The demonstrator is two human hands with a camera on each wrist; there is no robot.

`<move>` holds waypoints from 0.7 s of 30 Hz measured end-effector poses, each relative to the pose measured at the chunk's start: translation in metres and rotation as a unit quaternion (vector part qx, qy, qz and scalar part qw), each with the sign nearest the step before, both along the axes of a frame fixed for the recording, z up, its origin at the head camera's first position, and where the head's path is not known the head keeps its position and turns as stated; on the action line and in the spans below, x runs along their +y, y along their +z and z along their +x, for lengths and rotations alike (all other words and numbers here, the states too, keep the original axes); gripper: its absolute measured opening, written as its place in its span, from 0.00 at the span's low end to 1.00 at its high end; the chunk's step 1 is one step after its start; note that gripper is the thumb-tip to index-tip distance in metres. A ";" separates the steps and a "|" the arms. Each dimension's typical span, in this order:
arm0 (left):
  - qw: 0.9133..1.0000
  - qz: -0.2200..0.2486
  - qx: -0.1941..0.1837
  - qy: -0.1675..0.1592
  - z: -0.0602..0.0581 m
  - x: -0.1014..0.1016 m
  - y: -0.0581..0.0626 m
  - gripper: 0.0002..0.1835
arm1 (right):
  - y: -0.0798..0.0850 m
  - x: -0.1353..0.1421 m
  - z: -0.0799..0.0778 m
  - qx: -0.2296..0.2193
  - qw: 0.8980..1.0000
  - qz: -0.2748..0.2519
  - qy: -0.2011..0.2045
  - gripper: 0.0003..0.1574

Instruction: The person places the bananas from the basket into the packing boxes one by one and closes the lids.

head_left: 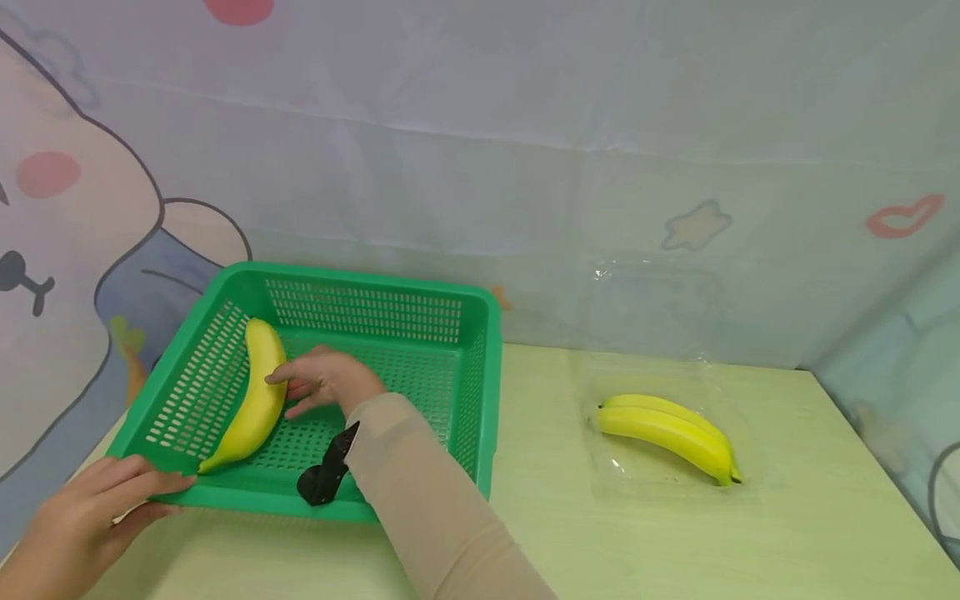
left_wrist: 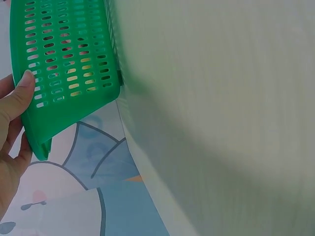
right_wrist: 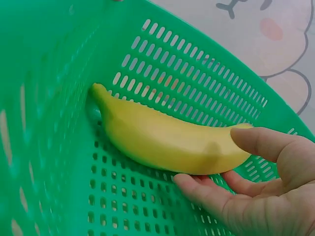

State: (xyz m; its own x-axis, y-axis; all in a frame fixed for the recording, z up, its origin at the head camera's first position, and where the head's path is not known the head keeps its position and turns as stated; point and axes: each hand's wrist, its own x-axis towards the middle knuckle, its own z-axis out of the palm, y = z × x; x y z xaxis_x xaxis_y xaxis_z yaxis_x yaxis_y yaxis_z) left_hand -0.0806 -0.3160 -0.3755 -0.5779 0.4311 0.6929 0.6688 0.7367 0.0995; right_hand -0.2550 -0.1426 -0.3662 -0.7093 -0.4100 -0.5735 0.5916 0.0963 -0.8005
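In the head view a green plastic basket [head_left: 491, 400] with slotted walls stands at the left of the table. My left hand [head_left: 90, 521] grips its near left corner by the rim; in the left wrist view the thumb [left_wrist: 25, 81] lies against the slotted wall. A yellow banana [head_left: 258, 400] lies inside along the left wall, its stem towards the near corner. Over the basket floor, my right hand [head_left: 322, 379] reaches to this banana. In the right wrist view its spread fingers [right_wrist: 261, 142] lie over and beside the banana's far end.
Right of the basket, two more bananas [head_left: 667, 429] lie together in a clear plastic tray [head_left: 615, 479] on the pale table [head_left: 540, 533]. Its transparent lid [head_left: 652, 308] stands up at the back. A printed cloth [head_left: 450, 167] hangs behind the table.
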 end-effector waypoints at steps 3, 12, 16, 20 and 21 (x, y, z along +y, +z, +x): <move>1.000 -0.003 0.003 0.001 0.000 0.000 0.000 0.31 | -0.001 -0.003 0.001 0.007 1.000 0.004 -0.005 0.14; 1.000 -0.006 -0.005 0.006 0.000 0.001 0.001 0.30 | -0.004 -0.007 0.001 0.039 0.999 0.037 0.005 0.26; 1.000 -0.003 -0.012 0.005 -0.001 0.001 0.003 0.30 | -0.005 -0.010 0.000 0.044 0.998 0.044 -0.002 0.13; 1.000 -0.004 -0.015 0.008 -0.001 -0.001 0.003 0.30 | -0.007 -0.015 -0.001 0.039 0.998 0.044 -0.006 0.10; 1.000 -0.005 -0.016 0.009 0.000 -0.001 0.003 0.30 | -0.007 -0.016 -0.001 0.037 0.998 0.043 -0.006 0.10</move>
State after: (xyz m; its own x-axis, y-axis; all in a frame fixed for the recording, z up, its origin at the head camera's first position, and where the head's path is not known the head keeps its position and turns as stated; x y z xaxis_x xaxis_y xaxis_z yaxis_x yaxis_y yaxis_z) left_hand -0.0808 -0.3174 -0.3729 -0.6069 0.4267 0.6705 0.6522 0.7496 0.1133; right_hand -0.2563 -0.1582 -0.3735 -0.7562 -0.3519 -0.5517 0.5320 0.1602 -0.8314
